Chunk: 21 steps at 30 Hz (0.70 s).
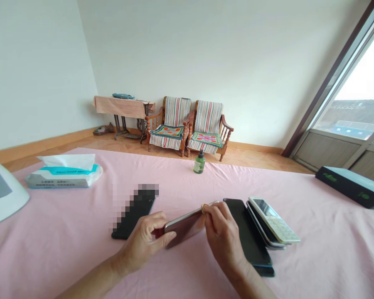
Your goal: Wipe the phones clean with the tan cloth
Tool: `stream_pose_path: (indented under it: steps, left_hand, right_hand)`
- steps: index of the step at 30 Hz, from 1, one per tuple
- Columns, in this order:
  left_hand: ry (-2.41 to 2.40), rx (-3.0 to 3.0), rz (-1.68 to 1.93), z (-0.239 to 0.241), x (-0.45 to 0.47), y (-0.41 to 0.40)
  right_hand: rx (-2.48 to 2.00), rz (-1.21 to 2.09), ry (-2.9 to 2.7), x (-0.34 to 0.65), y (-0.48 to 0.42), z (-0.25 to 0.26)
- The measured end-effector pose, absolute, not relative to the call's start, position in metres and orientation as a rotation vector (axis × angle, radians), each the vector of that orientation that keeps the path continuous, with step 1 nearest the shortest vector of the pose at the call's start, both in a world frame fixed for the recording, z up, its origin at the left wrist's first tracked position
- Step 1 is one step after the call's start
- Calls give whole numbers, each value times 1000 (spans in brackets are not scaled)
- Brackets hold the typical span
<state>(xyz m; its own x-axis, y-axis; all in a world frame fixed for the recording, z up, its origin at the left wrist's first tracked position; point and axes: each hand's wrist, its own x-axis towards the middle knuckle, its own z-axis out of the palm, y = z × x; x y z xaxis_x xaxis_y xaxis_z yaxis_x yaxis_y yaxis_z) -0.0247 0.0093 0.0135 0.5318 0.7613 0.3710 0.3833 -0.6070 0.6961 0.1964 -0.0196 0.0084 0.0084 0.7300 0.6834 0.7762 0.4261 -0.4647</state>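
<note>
Phone [187, 229]: slim, glossy, pinkish-brown, silver-edged, held tilted.

Free passage: beyond the two-handed grip on the brownish phone [185, 230], pink cloth [174, 176] lies open as far as the green bottle [199, 163], an upright obstacle. Left of the grip — close by the left hand [148, 238] — a dark phone [134, 216] lies flat; farther out, a tissue pack [65, 177] obstructs. Right of the grip, a black phone [243, 218] and a raised keypad phone [276, 221] crowd the right hand [222, 232]. Past these, cloth is open to the black box [349, 186].
</note>
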Motion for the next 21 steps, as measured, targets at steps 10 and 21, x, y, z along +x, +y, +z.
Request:
stream_pose_path:
  steps: [10,21]
  left_hand:
    - [953,2297,861,19,-25,8]
    - [1175,2496,749,35,-24,-6]
  right_hand:
    - [-1394,233,-1311,214,-11,14]
    - [-1201,464,-1387,192,-18,10]
